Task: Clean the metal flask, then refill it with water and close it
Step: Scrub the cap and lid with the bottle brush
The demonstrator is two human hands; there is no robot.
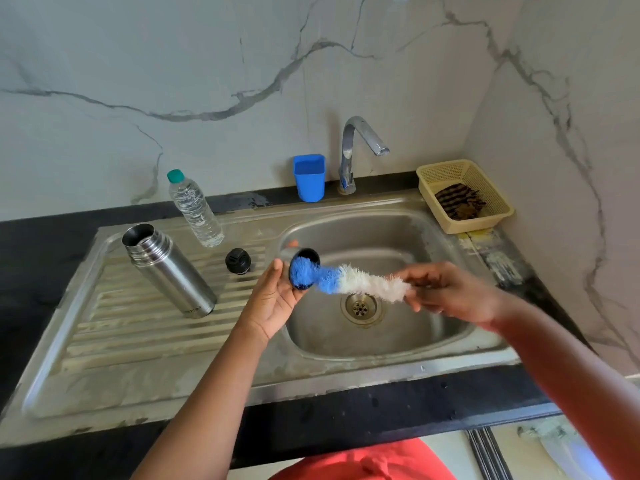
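left hand grips a small cup over the sink while right hand pinches a brush, its blue tip inside the cup. open flask stands on the drainboard, beside a stopper and water bottle. yellow basket on the bench holds a striped cloth.

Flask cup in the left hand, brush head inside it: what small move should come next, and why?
Probably twist the brush round inside the cup: the left hand holds the cup over the sink, the right hand grips the brush, and only its blue tip is in.
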